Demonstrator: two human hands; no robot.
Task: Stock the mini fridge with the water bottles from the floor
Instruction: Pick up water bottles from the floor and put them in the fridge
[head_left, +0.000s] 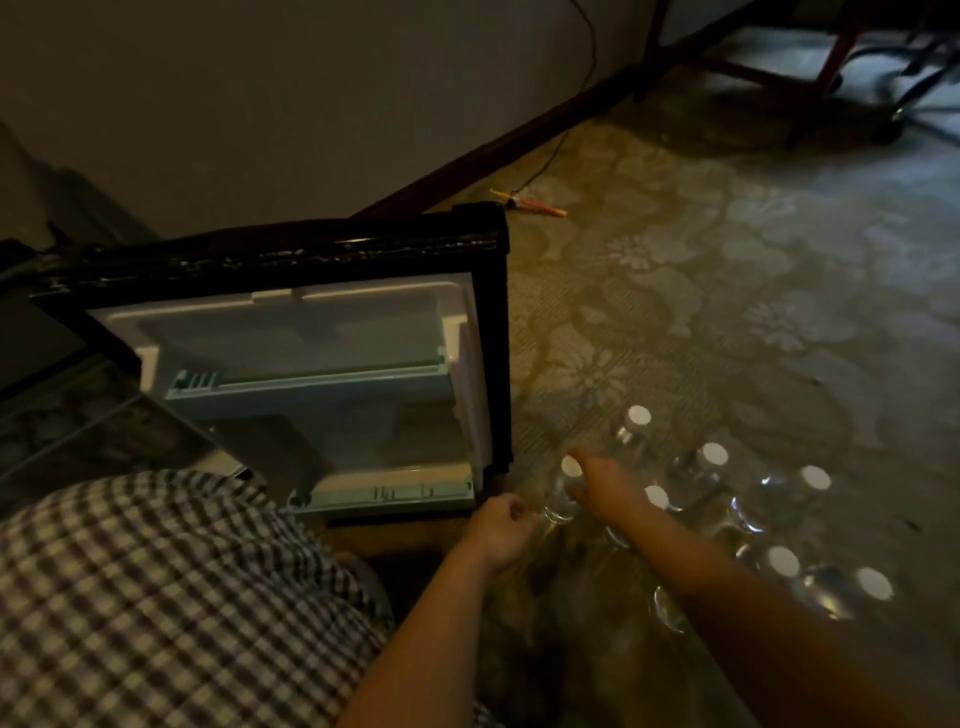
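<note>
Bottles (714, 456) nr fridge door (322, 338) edge

Floral carpet (727, 260) — an orange object (537, 207) lies near the dark baseboard (493, 148)

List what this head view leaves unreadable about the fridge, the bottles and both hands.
Head view:
1. Mini fridge interior: dark, cut by the left edge; contents unreadable.
2. Right hand: blurred at the nearest water bottle; grip unclear.
3. Left hand: curled beside that bottle; contact unclear.
4. Bottle count: the right forearm covers some.
</note>
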